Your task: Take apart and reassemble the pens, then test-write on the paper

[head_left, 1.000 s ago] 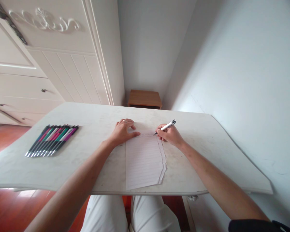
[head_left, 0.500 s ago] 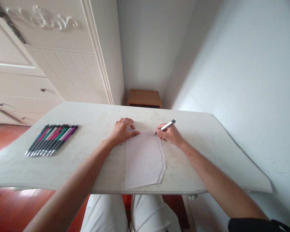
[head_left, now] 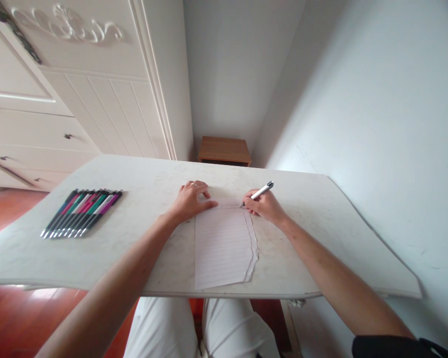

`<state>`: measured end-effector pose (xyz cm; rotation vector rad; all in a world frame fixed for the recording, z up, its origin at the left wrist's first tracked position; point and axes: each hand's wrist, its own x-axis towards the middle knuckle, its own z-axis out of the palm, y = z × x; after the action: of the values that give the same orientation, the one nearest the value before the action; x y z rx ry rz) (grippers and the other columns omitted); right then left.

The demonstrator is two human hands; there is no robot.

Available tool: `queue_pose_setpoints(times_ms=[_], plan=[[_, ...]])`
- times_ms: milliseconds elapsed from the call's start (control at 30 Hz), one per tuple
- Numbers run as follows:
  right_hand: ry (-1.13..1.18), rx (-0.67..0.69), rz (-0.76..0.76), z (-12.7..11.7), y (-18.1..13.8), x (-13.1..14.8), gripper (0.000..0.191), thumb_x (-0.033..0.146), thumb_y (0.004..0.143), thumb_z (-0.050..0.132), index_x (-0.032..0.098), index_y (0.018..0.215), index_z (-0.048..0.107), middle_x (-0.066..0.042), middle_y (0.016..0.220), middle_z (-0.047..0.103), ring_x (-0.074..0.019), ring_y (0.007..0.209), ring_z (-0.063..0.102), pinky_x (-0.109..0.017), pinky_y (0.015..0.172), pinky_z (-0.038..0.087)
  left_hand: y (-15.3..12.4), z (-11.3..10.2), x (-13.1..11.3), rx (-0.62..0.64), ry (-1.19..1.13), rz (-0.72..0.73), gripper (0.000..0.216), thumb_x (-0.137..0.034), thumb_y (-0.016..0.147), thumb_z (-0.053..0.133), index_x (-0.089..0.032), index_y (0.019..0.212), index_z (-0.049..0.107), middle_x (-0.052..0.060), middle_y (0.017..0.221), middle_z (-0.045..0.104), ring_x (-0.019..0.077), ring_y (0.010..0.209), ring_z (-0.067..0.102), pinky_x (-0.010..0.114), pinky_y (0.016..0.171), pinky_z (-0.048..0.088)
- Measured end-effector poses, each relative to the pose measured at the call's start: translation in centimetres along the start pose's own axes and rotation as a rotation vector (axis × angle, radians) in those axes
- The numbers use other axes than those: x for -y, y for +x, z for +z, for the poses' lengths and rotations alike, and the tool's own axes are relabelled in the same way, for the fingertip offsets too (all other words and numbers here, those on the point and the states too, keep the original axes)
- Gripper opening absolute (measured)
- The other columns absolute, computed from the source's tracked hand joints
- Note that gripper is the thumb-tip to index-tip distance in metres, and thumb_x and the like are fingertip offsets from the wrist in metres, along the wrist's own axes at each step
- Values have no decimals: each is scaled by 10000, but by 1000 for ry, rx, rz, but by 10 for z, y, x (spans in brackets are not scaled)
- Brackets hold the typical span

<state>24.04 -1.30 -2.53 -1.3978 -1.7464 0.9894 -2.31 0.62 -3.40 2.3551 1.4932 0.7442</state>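
Observation:
Lined paper [head_left: 224,248] with a ragged, torn right edge lies on the white table [head_left: 164,179] in front of me. At its top left corner rests my left hand [head_left: 192,199], fingers loosely bent and the thumb apart from them, touching the paper's edge; it grips nothing. My right hand [head_left: 265,205] is closed around a white pen [head_left: 260,191] with a dark clip end. The pen is tilted, its tip at the upper right of the paper. Several pens [head_left: 82,211] in mixed colours lie side by side at the left of the table.
A white cabinet [head_left: 119,109] with drawers stands beyond the table's left side. Behind the far edge is a small brown wooden stand [head_left: 224,149]. A pale wall [head_left: 388,129] runs along the right. My legs [head_left: 168,328] are under the near edge.
The pen tip has shifted very slightly right along the paper's top. My left hand stays in the same place on the paper; the view has moved a little.

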Motion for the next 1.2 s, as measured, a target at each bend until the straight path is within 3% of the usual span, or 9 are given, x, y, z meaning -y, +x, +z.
queue_pose_setpoints(times_ms=[400,1200], plan=[[78,-66,34,0,2,0,163,307,735,604,153,703,645,-22,589,642,-106,469,575,-178,397,429,0,2,3,-26,-21,16,270,-485,741,735,-226,783,670,60,1140,651,269,1118,562,439,1017,393],[-29,-7,-2,-2,2,-2,161,291,729,594,148,705,666,-5,532,609,-101,442,525,-181,385,367,0,-1,-2,-1,7,4,261,-471,759,720,-216,791,674,64,1160,655,272,1134,556,438,1018,385]])
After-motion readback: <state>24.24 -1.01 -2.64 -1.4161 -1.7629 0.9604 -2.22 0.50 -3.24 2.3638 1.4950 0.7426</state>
